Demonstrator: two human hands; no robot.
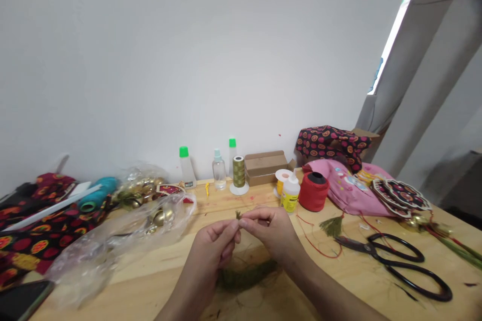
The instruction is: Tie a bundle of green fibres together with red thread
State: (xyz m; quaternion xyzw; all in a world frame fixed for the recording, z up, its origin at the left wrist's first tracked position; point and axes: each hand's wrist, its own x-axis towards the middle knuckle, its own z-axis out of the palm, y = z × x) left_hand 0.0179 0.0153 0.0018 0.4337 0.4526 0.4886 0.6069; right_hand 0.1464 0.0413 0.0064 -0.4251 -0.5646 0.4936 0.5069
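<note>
My left hand and my right hand meet above the middle of the table, fingertips pinched together. Between them a small tuft of olive-green thread sticks up from the fingers; the rest of it is hidden. Which fingers bear most of the grip is hard to see. Below both hands a bundle of dark green thread lies on the wood, with loose strands around it. An olive tassel on a red cord rests to the right, touching the tip of the black-handled scissors.
Along the wall stand a green thread spool, a clear bottle, a cardboard box, a glue bottle and a red thread cone. Plastic bags with brass bells lie left; a pink cloth bag sits right.
</note>
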